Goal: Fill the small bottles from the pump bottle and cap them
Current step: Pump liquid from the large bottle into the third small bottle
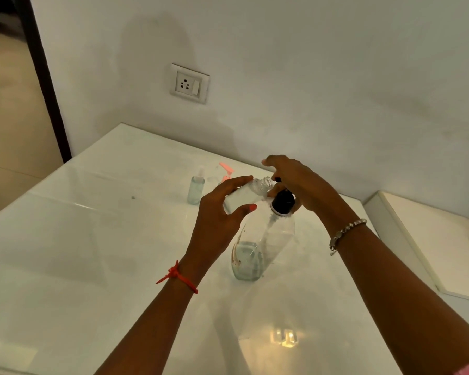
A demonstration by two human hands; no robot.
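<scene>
Clear plastic: the small bottle is lying nearly level in the left hand, raised off the table. Its long axis is running left to right, and its open, ribbed neck is pointing right, just beside the black pump top of the pump bottle.

The left fingers are curling round its body, with the thumb underneath. The right hand is arching over the pump top, its fingers bending down around it. The spout is hiding under that hand, so I cannot tell whether the neck is sitting beneath it.

Judgement: the coming press is depending on that alignment, and the right hand is the nearer one for pumping.

The pump bottle is standing upright. It is smooth and round-shouldered, and is holding a low pool of clear liquid.

A second small bottle, fitted with a top, is standing well apart at the rear left, with a pink piece near it.
</scene>
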